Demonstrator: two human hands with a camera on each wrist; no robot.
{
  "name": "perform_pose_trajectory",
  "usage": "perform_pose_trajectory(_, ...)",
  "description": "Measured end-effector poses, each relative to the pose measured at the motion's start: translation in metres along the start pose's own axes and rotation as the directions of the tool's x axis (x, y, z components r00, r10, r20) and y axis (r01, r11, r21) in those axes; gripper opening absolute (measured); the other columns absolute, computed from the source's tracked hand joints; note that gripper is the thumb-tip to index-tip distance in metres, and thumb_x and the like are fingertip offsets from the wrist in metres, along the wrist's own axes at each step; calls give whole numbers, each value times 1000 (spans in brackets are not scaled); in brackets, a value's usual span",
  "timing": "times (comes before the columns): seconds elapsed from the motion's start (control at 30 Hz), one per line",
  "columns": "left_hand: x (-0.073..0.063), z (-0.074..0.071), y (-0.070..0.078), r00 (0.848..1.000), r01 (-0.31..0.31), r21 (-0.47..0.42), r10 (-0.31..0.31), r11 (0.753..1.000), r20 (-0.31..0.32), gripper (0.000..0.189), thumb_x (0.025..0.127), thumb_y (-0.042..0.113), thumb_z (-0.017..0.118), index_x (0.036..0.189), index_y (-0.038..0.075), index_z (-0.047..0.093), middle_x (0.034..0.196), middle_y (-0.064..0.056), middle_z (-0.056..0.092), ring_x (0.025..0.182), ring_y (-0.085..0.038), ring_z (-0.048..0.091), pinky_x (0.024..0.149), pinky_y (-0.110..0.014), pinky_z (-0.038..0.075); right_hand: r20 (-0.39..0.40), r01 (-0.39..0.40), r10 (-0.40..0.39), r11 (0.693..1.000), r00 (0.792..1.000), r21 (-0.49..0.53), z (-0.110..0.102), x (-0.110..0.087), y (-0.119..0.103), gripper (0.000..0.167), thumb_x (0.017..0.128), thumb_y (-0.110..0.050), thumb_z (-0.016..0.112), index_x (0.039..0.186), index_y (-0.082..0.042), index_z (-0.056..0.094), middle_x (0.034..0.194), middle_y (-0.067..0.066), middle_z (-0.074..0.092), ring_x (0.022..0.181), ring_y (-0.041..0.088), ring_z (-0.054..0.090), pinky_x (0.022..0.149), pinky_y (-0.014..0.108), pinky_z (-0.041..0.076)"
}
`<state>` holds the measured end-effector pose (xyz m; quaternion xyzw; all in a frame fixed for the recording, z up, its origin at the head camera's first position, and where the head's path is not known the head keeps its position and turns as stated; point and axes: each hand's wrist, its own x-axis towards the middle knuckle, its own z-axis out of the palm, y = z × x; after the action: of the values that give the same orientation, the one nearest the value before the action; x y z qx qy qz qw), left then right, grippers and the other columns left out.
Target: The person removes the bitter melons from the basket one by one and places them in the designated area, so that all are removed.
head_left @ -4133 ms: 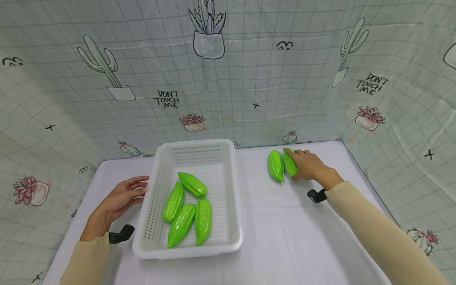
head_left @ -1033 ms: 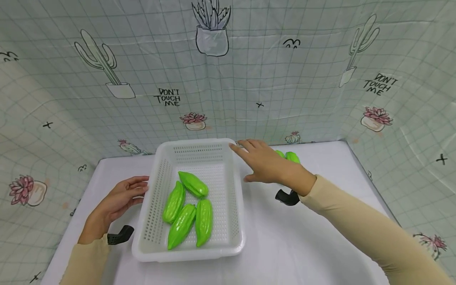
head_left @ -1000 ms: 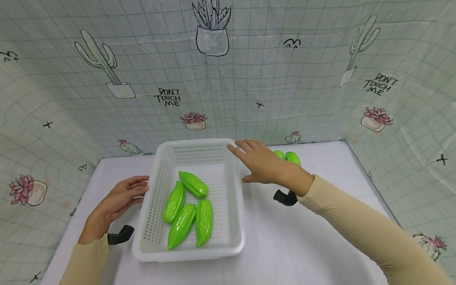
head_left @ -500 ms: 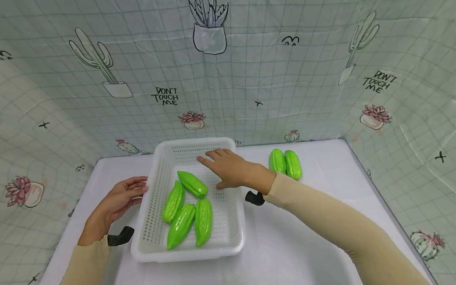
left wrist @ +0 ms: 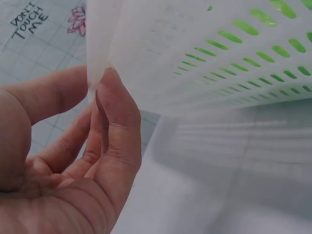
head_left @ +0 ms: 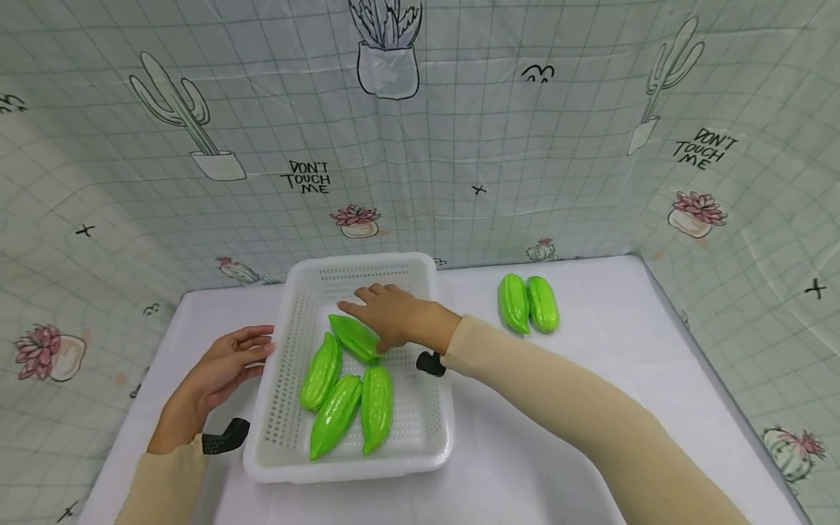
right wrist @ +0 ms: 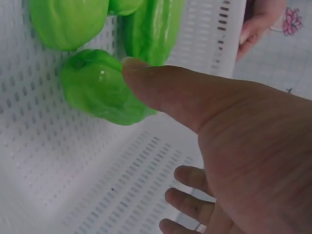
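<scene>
A grid-patterned cloth [head_left: 426, 153] printed with potted cacti [head_left: 184, 115], pink succulents [head_left: 697, 213] and the words "Don't touch me" [head_left: 308, 177] rises behind and along both sides of a white-covered table [head_left: 512, 467].

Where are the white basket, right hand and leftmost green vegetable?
White basket [head_left: 348, 469]: head view, near rim.
Right hand [head_left: 392, 315]: head view, its back.
Leftmost green vegetable [head_left: 321, 372]: head view, its middle.

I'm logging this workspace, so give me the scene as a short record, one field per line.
Container: white perforated basket, on a white-covered table
Inside: four green gourds
Outside: two more gourds, side by side on the table, right of the basket
Left hand: fingertips at the basket's left rim
Right hand: fingers spread over the far gourd in the basket
Backdrop: gridded cloth with plant drawings
</scene>
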<state>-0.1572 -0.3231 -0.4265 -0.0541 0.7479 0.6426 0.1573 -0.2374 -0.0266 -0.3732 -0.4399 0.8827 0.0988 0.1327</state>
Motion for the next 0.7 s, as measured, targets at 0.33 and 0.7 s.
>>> perform_pose_trajectory(0.33,-1,1,1,1000,4,4,-4,1000,-5,61,108,9,62,156,-12,31,110,12,67,97,-3,69,82,-24,60,47,0,1,1000,999,-22,11,20,-7,108,90,-40,87,171,-28,17,173,10,26,157,29,31,127,44,31)
perform_pose_trajectory(0.7,-2,3,3,1000,9,-18,-10,1000,-11,59,108,8,61,155,-12,32,108,12,67,96,-3,70,81,-24,60,83,30,-24,998,996,-61,23,33,-13,113,87,-35,90,171,-30,14,172,7,28,156,27,34,126,44,34)
